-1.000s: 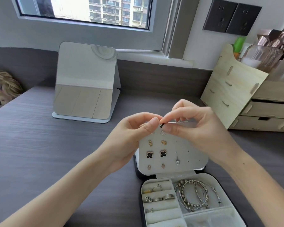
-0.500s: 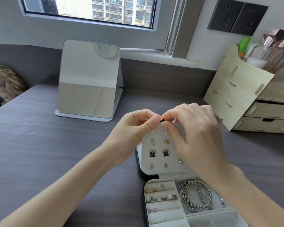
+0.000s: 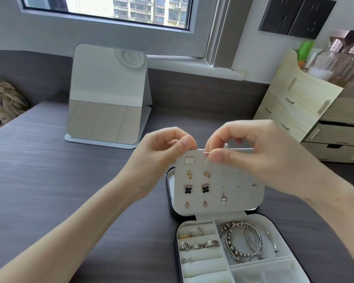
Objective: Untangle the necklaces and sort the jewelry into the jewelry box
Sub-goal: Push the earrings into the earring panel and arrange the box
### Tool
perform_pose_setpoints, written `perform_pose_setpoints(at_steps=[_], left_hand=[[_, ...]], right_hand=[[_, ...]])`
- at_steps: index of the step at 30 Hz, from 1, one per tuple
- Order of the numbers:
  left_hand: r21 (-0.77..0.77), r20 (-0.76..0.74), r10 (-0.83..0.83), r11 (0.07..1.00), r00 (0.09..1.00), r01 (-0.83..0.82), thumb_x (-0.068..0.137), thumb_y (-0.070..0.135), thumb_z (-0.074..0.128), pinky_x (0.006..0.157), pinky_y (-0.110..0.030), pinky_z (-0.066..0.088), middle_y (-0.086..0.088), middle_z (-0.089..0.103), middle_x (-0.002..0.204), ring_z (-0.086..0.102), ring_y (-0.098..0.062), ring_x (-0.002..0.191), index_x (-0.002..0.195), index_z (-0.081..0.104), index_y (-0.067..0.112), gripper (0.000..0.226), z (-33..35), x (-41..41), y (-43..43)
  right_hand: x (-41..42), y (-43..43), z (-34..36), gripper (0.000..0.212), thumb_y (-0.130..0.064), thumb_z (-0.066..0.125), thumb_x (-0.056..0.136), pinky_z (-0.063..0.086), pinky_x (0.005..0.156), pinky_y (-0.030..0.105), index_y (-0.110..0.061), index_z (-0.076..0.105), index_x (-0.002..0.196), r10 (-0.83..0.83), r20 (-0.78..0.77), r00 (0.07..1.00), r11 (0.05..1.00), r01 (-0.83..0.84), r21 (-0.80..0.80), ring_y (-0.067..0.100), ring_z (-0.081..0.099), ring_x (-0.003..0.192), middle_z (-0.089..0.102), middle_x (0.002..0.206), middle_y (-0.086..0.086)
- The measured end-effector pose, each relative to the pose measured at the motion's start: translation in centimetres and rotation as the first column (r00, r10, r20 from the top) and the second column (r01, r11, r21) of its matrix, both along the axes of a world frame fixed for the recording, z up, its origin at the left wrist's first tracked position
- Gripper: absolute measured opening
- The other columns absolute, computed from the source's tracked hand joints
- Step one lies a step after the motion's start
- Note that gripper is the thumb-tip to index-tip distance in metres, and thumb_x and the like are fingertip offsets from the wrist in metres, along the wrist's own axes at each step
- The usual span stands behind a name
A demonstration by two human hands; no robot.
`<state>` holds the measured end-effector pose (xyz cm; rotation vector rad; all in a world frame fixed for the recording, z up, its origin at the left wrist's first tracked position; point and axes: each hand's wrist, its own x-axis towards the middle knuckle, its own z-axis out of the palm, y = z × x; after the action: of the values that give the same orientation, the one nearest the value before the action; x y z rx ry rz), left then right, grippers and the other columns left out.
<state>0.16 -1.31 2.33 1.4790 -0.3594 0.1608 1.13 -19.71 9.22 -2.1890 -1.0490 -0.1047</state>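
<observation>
The desk [image 3: 49, 170] has a matt dark wood-grain surface. The jewelry box [image 3: 217, 209] is lined with soft, matt pale cloth. The bracelets [image 3: 243, 242] and rings [image 3: 198, 245] are shiny metal. The drawer organizer [image 3: 294, 111] is pale unpainted wood. The mirror [image 3: 108, 94] is smooth and glossy.

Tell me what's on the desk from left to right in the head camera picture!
Doll → mirror → left hand → right hand → wooden drawer organizer.
</observation>
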Motion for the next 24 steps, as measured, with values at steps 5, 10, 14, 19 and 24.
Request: perform_pose_setpoints(at_steps=[5, 10, 14, 19, 24], left_hand=[[-0.086, -0.104, 0.018, 0.996, 0.994, -0.027, 0.078, 0.026, 0.067, 0.060, -0.021, 0.047, 0.002, 0.067, 0.070, 0.059, -0.011, 0.065, 0.066, 0.072, 0.018, 0.016, 0.4, -0.1, -0.3], [-0.198, -0.253, -0.060, 0.980, 0.966, 0.009, 0.073, 0.030, 0.061, 0.059, -0.020, 0.049, 0.000, 0.068, 0.069, 0.061, -0.011, 0.062, 0.066, 0.073, 0.016, 0.020, 0.6, -0.2, -0.5], [-0.223, -0.316, -0.116, 0.974, 0.942, 0.045, 0.074, 0.030, 0.060, 0.056, -0.019, 0.049, 0.000, 0.066, 0.065, 0.060, -0.011, 0.058, 0.065, 0.072, 0.016, 0.021, 0.8, -0.3, -0.6], [-0.209, -0.333, -0.129, 0.976, 0.934, 0.060, 0.074, 0.031, 0.059, 0.055, -0.018, 0.048, 0.001, 0.063, 0.061, 0.058, -0.010, 0.056, 0.066, 0.073, 0.016, 0.021, 0.8, -0.4, -0.6], [-0.207, -0.340, -0.139, 0.976, 0.930, 0.070, 0.073, 0.031, 0.059, 0.054, -0.018, 0.049, 0.000, 0.064, 0.059, 0.058, -0.010, 0.057, 0.065, 0.073, 0.016, 0.022, 0.8, -0.4, -0.6]], right_hand=[[-0.3, -2.7, -2.1, 0.020, -0.054, 0.064, 0.069, 0.039, 0.079, 0.033, -0.034, 0.067, 0.068, -0.234, 0.249, 0.940, 0.972, 0.232, 0.037, 0.011, 0.053, 0.083, 0.059, 0.082, -0.015], [-0.6, -3.5, -4.8, 0.024, -0.052, 0.061, 0.073, 0.033, 0.075, 0.036, -0.030, 0.070, 0.070, -0.361, 0.434, 0.826, 0.926, 0.374, 0.057, 0.012, 0.048, 0.077, 0.053, 0.075, -0.011], [-0.5, -2.9, -5.0, 0.025, -0.052, 0.061, 0.073, 0.032, 0.075, 0.036, -0.029, 0.071, 0.069, -0.389, 0.445, 0.807, 0.915, 0.395, 0.084, 0.012, 0.047, 0.074, 0.053, 0.073, -0.010], [-0.4, -2.8, -4.7, 0.025, -0.053, 0.061, 0.072, 0.031, 0.075, 0.034, -0.030, 0.070, 0.069, -0.397, 0.404, 0.824, 0.915, 0.387, 0.110, 0.010, 0.044, 0.074, 0.051, 0.073, -0.013], [-0.3, -2.7, -4.6, 0.025, -0.055, 0.060, 0.071, 0.032, 0.075, 0.036, -0.032, 0.070, 0.069, -0.397, 0.360, 0.844, 0.917, 0.379, 0.122, 0.010, 0.045, 0.075, 0.052, 0.073, -0.013]])
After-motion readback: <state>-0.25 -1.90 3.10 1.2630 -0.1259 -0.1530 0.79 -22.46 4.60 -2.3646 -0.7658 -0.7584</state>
